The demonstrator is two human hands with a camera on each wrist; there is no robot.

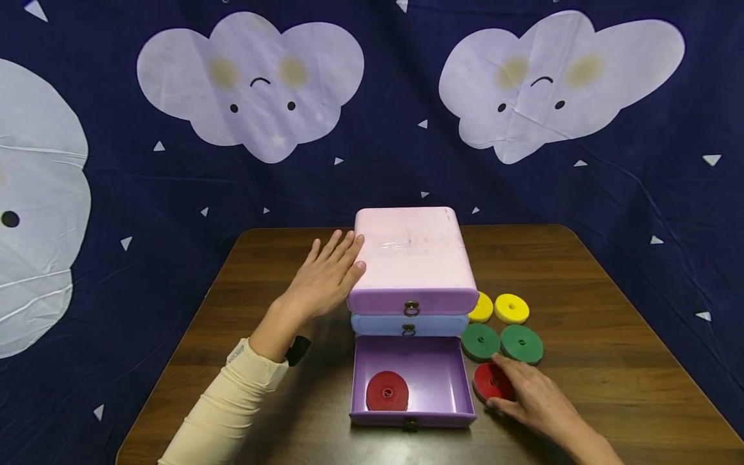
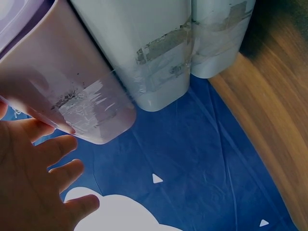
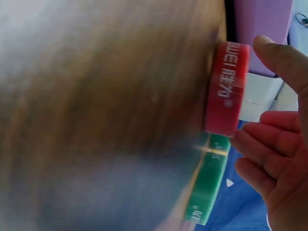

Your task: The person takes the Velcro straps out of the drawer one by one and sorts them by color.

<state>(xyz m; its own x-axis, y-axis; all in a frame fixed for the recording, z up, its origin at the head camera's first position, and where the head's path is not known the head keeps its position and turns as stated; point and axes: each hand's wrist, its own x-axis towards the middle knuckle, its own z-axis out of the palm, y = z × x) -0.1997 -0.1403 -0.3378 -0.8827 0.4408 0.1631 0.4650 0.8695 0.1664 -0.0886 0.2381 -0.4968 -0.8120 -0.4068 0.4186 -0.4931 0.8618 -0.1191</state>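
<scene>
On the table stands a stacked drawer unit [image 1: 413, 248] with a pink top. Its bottom purple drawer [image 1: 438, 381] is pulled out and contains a red tape roll [image 1: 387, 391]. My left hand [image 1: 322, 274] rests against the unit's upper left edge, fingers straight; the left wrist view shows them beside the pink casing [image 2: 91, 96]. To the right of the drawer, my right hand [image 1: 537, 397] holds a second red tape roll [image 1: 493, 382] by its rim, thumb and fingers at opposite sides. White lettering shows on this roll [image 3: 228, 89] in the right wrist view.
Two green tape rolls [image 1: 522, 344] lie just beyond the right hand, and two yellow ones [image 1: 511, 309] lie behind them. The middle blue drawer [image 1: 380, 325] is pushed in. A dark blue cloth [image 1: 401, 174] with clouds hangs behind the wooden table [image 1: 587, 310].
</scene>
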